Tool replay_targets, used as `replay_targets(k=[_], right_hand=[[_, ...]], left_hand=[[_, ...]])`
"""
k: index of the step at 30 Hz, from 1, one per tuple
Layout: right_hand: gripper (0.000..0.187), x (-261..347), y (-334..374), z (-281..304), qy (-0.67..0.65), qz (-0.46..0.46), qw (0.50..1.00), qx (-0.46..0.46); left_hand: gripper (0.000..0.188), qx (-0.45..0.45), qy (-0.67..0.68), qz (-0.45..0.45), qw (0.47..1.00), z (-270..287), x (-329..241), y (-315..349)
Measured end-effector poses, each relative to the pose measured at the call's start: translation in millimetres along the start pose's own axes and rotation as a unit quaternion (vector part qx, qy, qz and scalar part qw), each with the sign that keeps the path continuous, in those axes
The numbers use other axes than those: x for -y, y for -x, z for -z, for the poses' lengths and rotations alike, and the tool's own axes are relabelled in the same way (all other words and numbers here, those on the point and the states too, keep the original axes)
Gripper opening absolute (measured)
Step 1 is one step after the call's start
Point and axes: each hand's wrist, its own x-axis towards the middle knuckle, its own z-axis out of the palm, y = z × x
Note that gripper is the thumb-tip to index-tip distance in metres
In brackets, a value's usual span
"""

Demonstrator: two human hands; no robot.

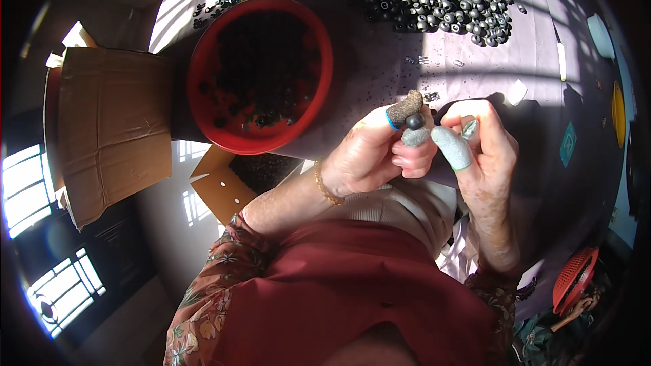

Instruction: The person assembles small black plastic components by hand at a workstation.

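Note:
My left hand [369,152] is closed in a pinch, with cloth finger covers on the thumb and a finger. Between them sits a small dark round piece, like a bead [415,122]. Close on its right is my right hand [489,152], its fingers curled and its thumb and a finger in pale grey covers. The right thumb tip points at the bead; whether something small is in that hand is hidden. Beyond both hands, on the pale cloth, spreads a pile of dark round pieces [441,3], several with a hole showing.
A red basin [325,71] with black bits inside stands left of my hands. Farther left is a cardboard box [115,135]; below the basin, an open carton [210,179] holds dark pieces. A white scrap [517,92] and a red basket [575,279] are at the right.

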Motion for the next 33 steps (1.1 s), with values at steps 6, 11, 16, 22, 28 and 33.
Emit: replay_targets(k=[6,11,16,22,28,33], right_hand=[[0.018,3,-3,-11,-0.037,-0.045,0.998,-0.015],[0.008,-34,-19,3,0.225,-0.061,0.972,-0.033],[0.009,-110,-36,30,0.218,0.005,0.972,-0.092],[0.014,-183,-65,53,0.338,0.077,0.937,-0.055],[0.016,-176,-71,44,0.359,0.085,0.929,-0.024],[0.016,-167,-63,42,0.352,0.042,0.935,0.0]], left_hand=[[0.032,-0.112,-0.098,-0.074,0.986,-5,-6,4],[0.026,-0.268,-0.58,-0.284,0.715,18,-57,38],[0.019,-0.355,-0.712,-0.398,0.456,31,-90,60],[0.021,-0.366,-0.684,-0.43,0.462,45,-85,63],[0.019,-0.366,-0.677,-0.443,0.461,36,-85,53],[0.021,-0.371,-0.592,-0.467,0.542,30,-79,47]])
